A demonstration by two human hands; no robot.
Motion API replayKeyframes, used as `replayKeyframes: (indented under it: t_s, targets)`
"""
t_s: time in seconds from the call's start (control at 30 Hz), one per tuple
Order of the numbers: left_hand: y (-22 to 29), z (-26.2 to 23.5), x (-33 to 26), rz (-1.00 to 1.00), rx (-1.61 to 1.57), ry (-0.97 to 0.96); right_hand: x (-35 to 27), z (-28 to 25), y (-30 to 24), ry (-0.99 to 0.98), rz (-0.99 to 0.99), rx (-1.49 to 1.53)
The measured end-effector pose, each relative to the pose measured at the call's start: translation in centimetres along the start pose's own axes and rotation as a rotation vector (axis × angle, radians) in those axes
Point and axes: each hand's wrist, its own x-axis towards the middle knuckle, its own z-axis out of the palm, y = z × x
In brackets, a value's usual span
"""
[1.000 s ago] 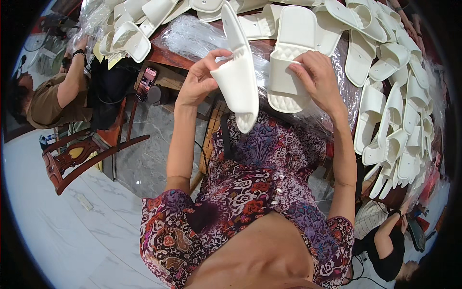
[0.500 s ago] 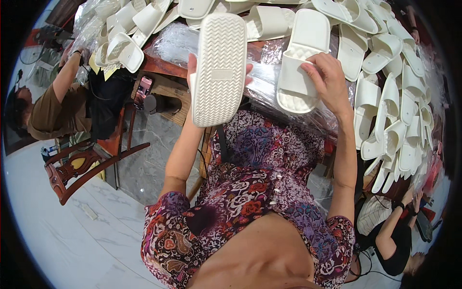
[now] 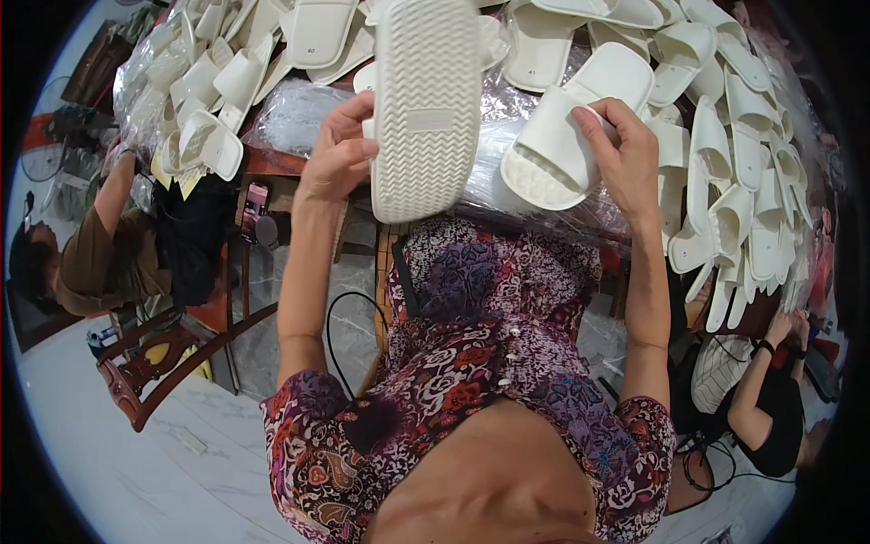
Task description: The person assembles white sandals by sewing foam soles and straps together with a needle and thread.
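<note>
Evidently both hands are occupied: the left hand (image 3: 333, 156) grips the near-upright slipper (image 3: 426, 159) by its left side, its ridged sole facing the camera. Beside it, the right hand (image 3: 632, 159) grasps the tilted slipper (image 3: 548, 136) at its strap, footbed showing. Clear plastic packaging (image 3: 292, 118) and many loose slippers (image 3: 749, 113) lie across the worktop (image 3: 270, 164).

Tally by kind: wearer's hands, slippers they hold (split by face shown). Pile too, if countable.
Hands (left hand, right hand): 2
Sole-side slipper: 1
Strap-side slipper: 1
Total: 4
Piled slippers: too overlapped to count, left out of the total.
</note>
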Motion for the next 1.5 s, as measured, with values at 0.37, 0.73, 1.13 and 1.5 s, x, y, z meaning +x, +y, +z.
replayKeyframes:
  t_s: [0.37,0.73,1.13,1.5]
  targets:
    - [6.3,10.7,5.1,0.834,1.558,-0.717,-1.6,-1.0,1.8,0.039,0.177,0.074]
    - [1.2,5.1,5.5,1.11,1.715,-0.707,-2.3,-0.6,2.1,0.251,0.165,0.012]
    - [-2.5,2.7,6.6,1.356,1.668,-0.484,-3.5,0.9,3.5,0.349,0.234,0.781]
    - [-4.0,4.1,6.1,1.27,1.478,-0.466,-2.8,1.3,1.8,0.528,0.366,1.385]
